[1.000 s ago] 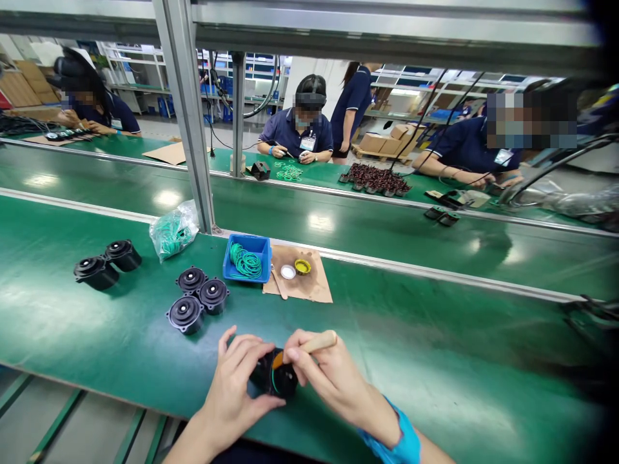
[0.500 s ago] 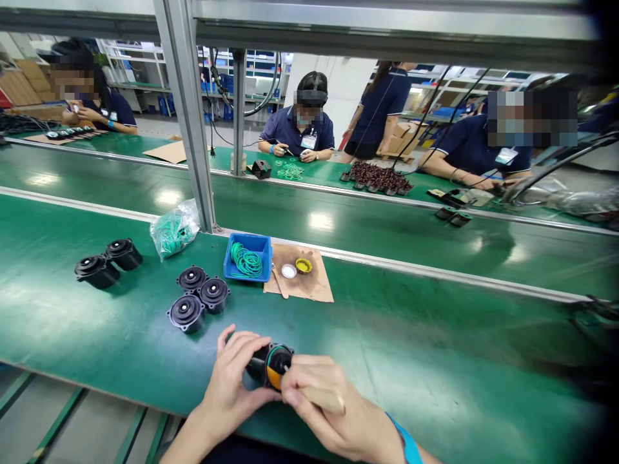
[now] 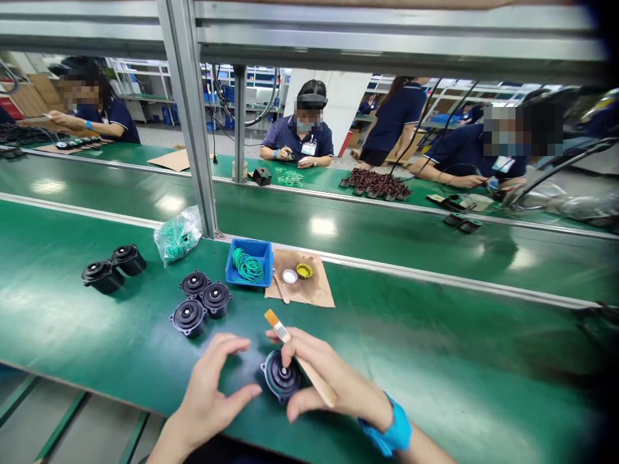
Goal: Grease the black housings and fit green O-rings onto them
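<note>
A round black motor-like housing (image 3: 282,379) with a stepped top and a small bright centre stands upright on the green bench in front of me. To its left, my left hand (image 3: 213,383) is apart from it, thumb and fingers spread around empty air. Over the housing's right side reaches my right hand (image 3: 319,370), holding a paintbrush (image 3: 316,381) with a wooden handle and orange bristles pointing up and away. One right fingertip appears to touch the top of the housing; the right thumb is beside its edge.
Similar black housings (image 3: 188,316) stand in groups to the left. Behind are a bag of green rings (image 3: 178,237), a blue bin (image 3: 249,282) of green rings, and cardboard (image 3: 319,290) bearing a yellow pot (image 3: 304,270). A metal post (image 3: 191,122) rises there; co-workers sit across.
My left hand has let go of the housing, which now stands upright on the bench. The brush has come off it and turned bristles upward in my right hand.
</note>
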The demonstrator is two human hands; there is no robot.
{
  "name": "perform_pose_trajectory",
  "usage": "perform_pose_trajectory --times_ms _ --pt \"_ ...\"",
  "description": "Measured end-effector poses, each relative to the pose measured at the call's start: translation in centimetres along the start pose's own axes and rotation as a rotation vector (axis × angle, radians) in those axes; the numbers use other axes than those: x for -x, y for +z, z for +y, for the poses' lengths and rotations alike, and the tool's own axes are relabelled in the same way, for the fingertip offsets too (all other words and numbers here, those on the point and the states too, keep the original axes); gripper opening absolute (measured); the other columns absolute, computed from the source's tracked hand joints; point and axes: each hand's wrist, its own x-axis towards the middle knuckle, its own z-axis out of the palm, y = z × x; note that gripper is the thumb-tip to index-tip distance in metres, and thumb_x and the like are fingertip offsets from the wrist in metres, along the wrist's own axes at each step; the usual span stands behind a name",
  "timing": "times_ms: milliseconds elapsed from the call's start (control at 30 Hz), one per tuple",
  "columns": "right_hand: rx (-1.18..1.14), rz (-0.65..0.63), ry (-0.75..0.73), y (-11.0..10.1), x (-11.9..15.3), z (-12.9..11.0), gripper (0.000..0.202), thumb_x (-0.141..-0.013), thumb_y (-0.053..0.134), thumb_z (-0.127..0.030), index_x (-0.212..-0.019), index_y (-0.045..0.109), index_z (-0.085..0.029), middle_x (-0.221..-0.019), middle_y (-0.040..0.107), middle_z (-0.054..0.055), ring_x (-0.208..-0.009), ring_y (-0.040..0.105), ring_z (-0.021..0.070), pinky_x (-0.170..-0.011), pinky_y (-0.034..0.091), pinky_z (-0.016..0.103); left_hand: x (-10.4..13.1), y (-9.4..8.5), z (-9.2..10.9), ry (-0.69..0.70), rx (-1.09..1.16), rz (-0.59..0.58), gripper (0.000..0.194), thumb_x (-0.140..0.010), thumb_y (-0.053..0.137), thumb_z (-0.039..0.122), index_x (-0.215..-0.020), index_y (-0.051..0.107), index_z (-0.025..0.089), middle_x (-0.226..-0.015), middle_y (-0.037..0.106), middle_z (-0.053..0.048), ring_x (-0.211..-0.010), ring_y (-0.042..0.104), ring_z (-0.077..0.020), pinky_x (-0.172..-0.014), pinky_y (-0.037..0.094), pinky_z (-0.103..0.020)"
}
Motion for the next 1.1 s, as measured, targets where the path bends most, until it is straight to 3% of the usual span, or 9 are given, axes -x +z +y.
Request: perform_pose_trajectory --times_ms 67,133,300,467,600,767,900,1000,1100 --pt "0.052 -0.063 -0.008 0.7 -0.2 -0.1 0.048 -0.072 0.079 -0.052 -0.094 0.052 -0.02 -0.122 0.058 0.014 -0.124 0.052 0.0258 -0.099 0.047 0.032 0.1 -1.8 -0.3 0.017 -0.195 0.261 0.037 -0.083 0.069 0.028 -0.116 0.054 0.025 -0.109 0.06 -0.006 -0.104 0.06 -0.023 -0.091 0.051 -0.036" --pt "0.135 -0.074 0.001 1.3 0.2 -0.2 0.036 -0.077 0.078 -0.036 -0.096 0.051 -0.021 -0.118 0.059 0.012 -0.122 0.054 0.024 -0.095 0.049 0.03 -0.1 -3.7 -1.1 -0.066 -0.348 0.392 0.048 -0.083 0.068 0.032 -0.126 0.049 0.022 -0.122 0.056 -0.011 -0.116 0.055 -0.0286 -0.099 0.047 -0.046" --pt "0.474 0.288 0.083 2.1 4.7 1.7 0.032 -0.082 0.071 -0.036 -0.099 0.047 -0.023 -0.104 0.06 0.008 -0.098 0.064 0.021 -0.08 0.055 0.028 -0.6 -6.1 -3.7 -0.396 -0.324 0.22 0.078 -0.084 0.059 0.044 -0.148 0.021 0.021 -0.137 0.052 -0.017 -0.126 0.052 -0.0339 -0.102 0.044 -0.056" --pt "0.942 0.763 0.306 -1.6 11.8 5.7 0.048 -0.086 0.05 -0.067 -0.092 0.048 -0.02 -0.081 0.057 0.008 -0.067 0.063 0.0229 -0.059 0.053 0.034 -0.4 -4.3 -3.9 -0.414 -0.315 0.281 0.068 -0.078 0.065 0.046 -0.134 0.039 0.02 -0.118 0.063 -0.013 -0.109 0.063 -0.0309 -0.093 0.051 -0.05" --pt "1.255 0.859 0.474 -6.1 13.6 5.8 0.061 -0.086 0.034 -0.077 -0.087 0.053 -0.019 -0.076 0.059 0.015 -0.068 0.062 0.0325 -0.055 0.048 0.042 0.2 -1.4 -2.3 -0.34 -0.27 0.155 0.066 -0.074 0.073 0.043 -0.132 0.046 0.024 -0.114 0.059 -0.009 -0.104 0.064 -0.0284 -0.088 0.055 -0.044" --pt "0.928 0.769 0.196 -6.2 3.9 3.4 0.026 -0.1 0.039 -0.038 -0.1 0.058 -0.02 -0.091 0.069 0.009 -0.08 0.067 0.0225 -0.071 0.05 0.032 1.2 1.6 -1.3 -0.315 -0.182 0.036 0.079 -0.07 0.078 0.052 -0.137 0.048 0.025 -0.12 0.053 -0.013 -0.111 0.061 -0.0319 -0.091 0.055 -0.045" --pt "0.86 0.337 0.258 -2.9 -8.3 4.3 0.021 -0.101 0.035 -0.022 -0.107 0.055 -0.018 -0.097 0.069 0.008 -0.092 0.065 0.0191 -0.082 0.046 0.029 2.0 1.7 -2.0 -0.279 -0.011 -0.04 0.088 -0.075 0.066 0.067 -0.147 0.037 0.028 -0.14 0.044 -0.015 -0.129 0.051 -0.0338 -0.105 0.046 -0.047" --pt "0.866 0.219 0.292 -1.0 -14.8 6.0 0.007 -0.096 0.049 -0.019 -0.095 0.055 -0.016 -0.089 0.07 0.009 -0.085 0.066 0.0216 -0.073 0.044 0.029 2.4 2.0 -3.1 -0.234 0.095 -0.011 0.088 -0.078 0.053 0.075 -0.148 0.037 0.024 -0.144 0.043 -0.017 -0.134 0.045 -0.0345 -0.11 0.039 -0.047" --pt "0.838 0.166 0.295 -0.1 -17.2 7.3 0.01 -0.086 0.057 -0.009 -0.081 0.052 -0.016 -0.071 0.068 0.007 -0.068 0.067 0.0204 -0.056 0.039 0.026 2.3 3.5 -4.7 -0.209 0.173 -0.024 0.092 -0.075 0.052 0.079 -0.145 0.044 0.02 -0.138 0.051 -0.019 -0.129 0.05 -0.0348 -0.109 0.041 -0.045"
